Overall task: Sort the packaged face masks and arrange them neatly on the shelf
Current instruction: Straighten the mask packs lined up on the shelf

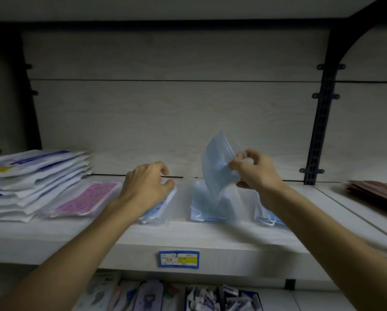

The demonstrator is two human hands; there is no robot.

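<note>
Two hands over shelf (pixel 210 234), as I read head view. White packet stack (pixel 30 185) at shelf's left end, pink mask pack (pixel 87 199) just beside it. Blue mask packs (pixel 212 207) flat at centre-right. Dark red packs (pixel 376 194) far right. Raised blue pack (pixel 219 167) tilted upright above flat ones, pinched at edge by right hand (pixel 257 171). Left hand (pixel 146 185) fingers curled, resting on small blue pack (pixel 158 209); grip I cannot tell. Price label (pixel 178 259) on front edge.

The shelf (pixel 210 241) and back panel (pixel 165 108) look like pale, matt wood-grain laminate; the mask packets (pixel 217 167) are glossy clear plastic; the upright bracket (pixel 320 122) looks like dark metal.
</note>
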